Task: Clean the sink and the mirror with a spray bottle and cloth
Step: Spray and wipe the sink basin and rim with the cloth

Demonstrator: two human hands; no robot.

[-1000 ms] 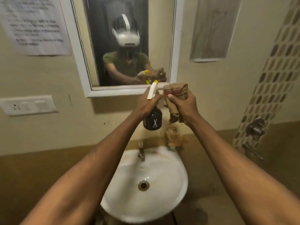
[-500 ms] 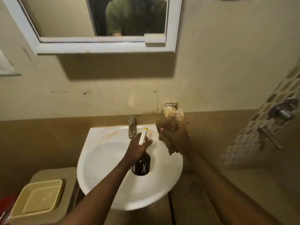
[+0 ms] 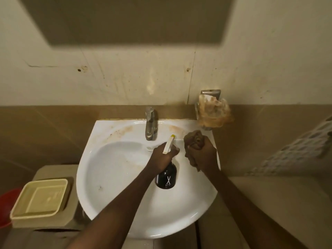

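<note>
A white sink (image 3: pixel 111 177) with brownish stains on its back ledge fills the middle of the view. My left hand (image 3: pixel 161 157) grips a black spray bottle (image 3: pixel 166 177) with a cream trigger head and yellow nozzle, held over the basin and pointing toward the back right ledge. My right hand (image 3: pixel 203 154) is closed around a crumpled brown cloth (image 3: pixel 195 140) over the sink's right rim. The mirror is out of view; only its shadow shows on the wall.
A metal tap (image 3: pixel 150 123) stands at the sink's back centre. A wall holder with a crumpled tan scrubber (image 3: pixel 213 112) hangs at the back right. A cream tray (image 3: pixel 41 198) lies on a beige toilet tank (image 3: pixel 53 170) at left, beside something red (image 3: pixel 7 203).
The view has tilted down from the mirror to the sink. Both hands have come down with the bottle and cloth from mirror height to just above the basin.
</note>
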